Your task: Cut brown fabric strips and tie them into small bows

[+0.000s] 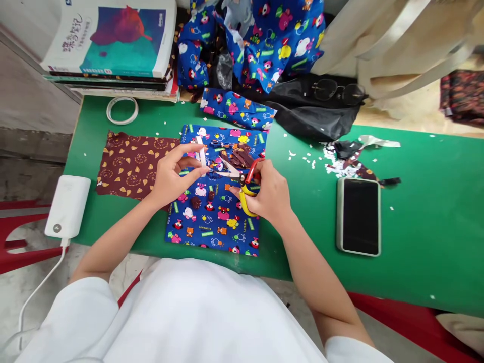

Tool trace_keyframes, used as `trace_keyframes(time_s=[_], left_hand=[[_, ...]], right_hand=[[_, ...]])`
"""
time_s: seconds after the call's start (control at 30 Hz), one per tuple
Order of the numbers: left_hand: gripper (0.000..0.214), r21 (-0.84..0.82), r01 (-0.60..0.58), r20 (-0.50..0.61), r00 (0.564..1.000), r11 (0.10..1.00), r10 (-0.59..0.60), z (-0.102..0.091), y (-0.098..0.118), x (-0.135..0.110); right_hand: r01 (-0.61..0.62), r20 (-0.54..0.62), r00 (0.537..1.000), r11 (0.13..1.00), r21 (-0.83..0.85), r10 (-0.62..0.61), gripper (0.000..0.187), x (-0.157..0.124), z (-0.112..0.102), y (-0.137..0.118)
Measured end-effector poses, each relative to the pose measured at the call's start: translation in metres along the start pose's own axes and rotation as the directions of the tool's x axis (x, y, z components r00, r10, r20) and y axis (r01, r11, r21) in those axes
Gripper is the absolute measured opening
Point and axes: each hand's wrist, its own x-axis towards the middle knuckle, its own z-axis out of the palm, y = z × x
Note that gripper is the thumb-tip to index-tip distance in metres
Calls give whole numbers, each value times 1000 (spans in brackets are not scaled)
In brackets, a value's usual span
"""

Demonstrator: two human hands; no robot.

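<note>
My left hand [174, 169] pinches a narrow white strip [201, 154] between thumb and fingers; whether it is paper or tape I cannot tell. In my right hand [270, 191] is a pair of scissors [242, 178] with one red and one yellow handle. Their blades are apart and point left, close to my left fingertips. Below both hands lies a blue cloth with cartoon animals [212, 229]. A small heap of cut maroon cloth strips [241, 156] rests on it, beside the blades. A maroon cloth with yellow leaf shapes [126, 166] lies left, partly under my left hand.
A roll of white tape [122, 111] and a stack of books [109, 40] are at back left. A white power bank [68, 206] sits at the left edge. Right are a phone [359, 217] and white scraps [336, 164]. Glasses [336, 92] lie on black fabric.
</note>
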Motion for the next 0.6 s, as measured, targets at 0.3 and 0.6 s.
trace_keyframes(time_s=[0.3, 0.6], left_hand=[[27, 89, -26, 53, 998, 996, 22, 1, 4, -2], [15, 155, -26, 110, 994, 988, 8, 2, 9, -1]], right_hand=[[-96, 80, 992, 995, -39, 98, 32, 1, 0, -3], [-79, 82, 993, 988, -135, 90, 31, 1, -4, -4]])
